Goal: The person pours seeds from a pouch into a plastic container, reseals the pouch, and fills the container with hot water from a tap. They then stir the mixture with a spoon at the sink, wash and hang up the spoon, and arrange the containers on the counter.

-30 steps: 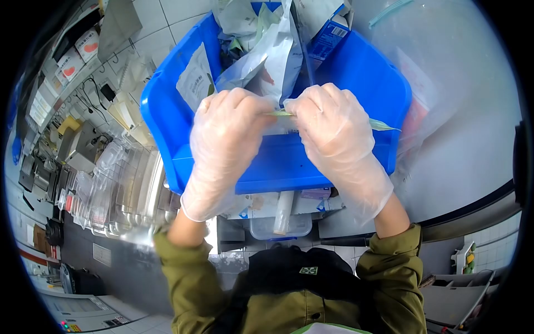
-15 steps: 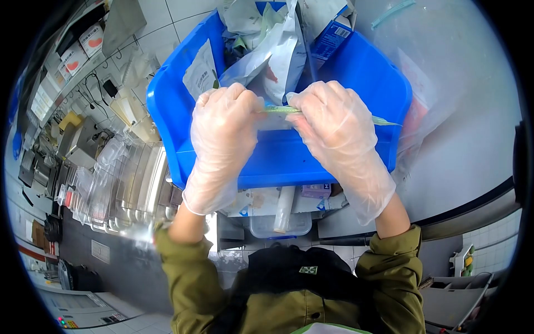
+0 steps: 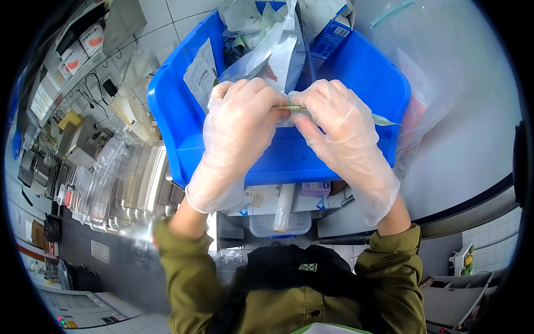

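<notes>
Both of my hands wear clear, loose plastic gloves. My left hand (image 3: 240, 123) pinches the top edge of a thin pale-green packet (image 3: 384, 121), thumb and fingers pressed together. Close beside it, my right hand (image 3: 338, 123) grips the same edge, with a narrow strip showing between the two hands. The packet is seen almost edge-on, and its body is mostly hidden behind the hands. It is held over the front of a blue plastic bin (image 3: 261, 177). Behind my hands, silver-white foil pouches (image 3: 281, 53) stand in the bin.
A blue-and-white carton (image 3: 332, 40) leans at the bin's back right. A pouch with printed text (image 3: 200, 72) rests against the left wall. To the right lies a large clear plastic bag (image 3: 439, 72) on a grey surface. Wire racks with containers (image 3: 119, 183) stand at left.
My left hand has slid right along the packet's edge, closer to my right hand. My right hand stays almost in place, still gripping the packet.
</notes>
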A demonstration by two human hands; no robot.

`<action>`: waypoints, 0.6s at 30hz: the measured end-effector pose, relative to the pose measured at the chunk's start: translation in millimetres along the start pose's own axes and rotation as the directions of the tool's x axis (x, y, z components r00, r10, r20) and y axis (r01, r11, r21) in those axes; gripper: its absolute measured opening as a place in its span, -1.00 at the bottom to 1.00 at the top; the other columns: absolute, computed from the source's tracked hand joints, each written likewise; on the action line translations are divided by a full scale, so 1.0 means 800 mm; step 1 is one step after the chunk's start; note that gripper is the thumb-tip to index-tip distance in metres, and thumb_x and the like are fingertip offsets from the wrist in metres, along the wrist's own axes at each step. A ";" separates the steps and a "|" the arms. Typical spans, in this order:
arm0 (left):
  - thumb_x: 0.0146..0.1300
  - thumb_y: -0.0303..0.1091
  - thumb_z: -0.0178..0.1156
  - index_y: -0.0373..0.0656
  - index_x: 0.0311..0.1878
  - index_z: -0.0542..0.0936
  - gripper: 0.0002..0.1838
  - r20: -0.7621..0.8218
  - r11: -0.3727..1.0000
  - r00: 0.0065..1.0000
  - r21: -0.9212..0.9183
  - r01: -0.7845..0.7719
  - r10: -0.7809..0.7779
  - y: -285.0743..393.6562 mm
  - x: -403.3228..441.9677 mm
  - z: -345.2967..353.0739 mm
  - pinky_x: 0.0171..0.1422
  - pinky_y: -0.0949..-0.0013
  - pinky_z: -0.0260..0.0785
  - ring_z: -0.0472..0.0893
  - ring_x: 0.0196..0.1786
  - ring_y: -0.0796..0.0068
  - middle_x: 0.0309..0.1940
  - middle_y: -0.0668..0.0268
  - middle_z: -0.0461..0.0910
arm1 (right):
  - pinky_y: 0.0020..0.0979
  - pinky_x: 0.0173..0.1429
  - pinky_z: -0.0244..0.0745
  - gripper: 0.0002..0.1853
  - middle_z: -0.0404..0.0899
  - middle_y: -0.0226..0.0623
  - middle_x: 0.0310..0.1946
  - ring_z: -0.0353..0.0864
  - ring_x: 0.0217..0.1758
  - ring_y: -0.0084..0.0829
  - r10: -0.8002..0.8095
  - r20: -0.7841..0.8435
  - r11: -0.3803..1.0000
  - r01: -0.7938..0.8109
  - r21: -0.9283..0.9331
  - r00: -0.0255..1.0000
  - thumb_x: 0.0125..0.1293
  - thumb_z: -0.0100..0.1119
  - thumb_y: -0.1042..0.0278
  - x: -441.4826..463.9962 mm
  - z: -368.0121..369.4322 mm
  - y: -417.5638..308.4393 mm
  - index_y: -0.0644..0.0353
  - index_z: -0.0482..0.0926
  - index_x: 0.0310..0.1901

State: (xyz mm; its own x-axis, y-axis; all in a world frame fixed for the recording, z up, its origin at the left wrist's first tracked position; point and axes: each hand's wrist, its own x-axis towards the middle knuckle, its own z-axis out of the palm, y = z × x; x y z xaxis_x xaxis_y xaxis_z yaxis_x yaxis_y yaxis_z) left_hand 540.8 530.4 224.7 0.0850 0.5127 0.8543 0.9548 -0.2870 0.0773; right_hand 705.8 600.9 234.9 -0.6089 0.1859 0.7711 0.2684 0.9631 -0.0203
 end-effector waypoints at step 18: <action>-0.09 -0.44 0.35 0.04 -0.22 0.57 -0.69 -0.039 0.976 0.976 0.046 -0.213 0.215 0.002 0.000 0.004 -0.03 0.31 0.27 0.56 -0.27 0.45 -0.31 0.52 0.56 | -0.35 -0.31 0.40 -0.86 0.54 -0.27 -0.45 0.53 -0.44 -0.35 0.329 0.440 0.847 -0.467 0.254 0.835 0.23 0.07 0.39 0.015 -0.059 0.021 0.25 0.56 -0.39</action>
State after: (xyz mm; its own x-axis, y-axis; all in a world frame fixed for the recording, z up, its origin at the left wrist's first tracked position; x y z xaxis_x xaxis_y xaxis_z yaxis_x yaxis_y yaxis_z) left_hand 543.2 532.7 222.8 0.2770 0.4068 0.8705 0.9269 -0.3519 -0.1305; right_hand 738.3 610.0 274.4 -0.7488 0.5580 0.3576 0.3222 0.7780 -0.5393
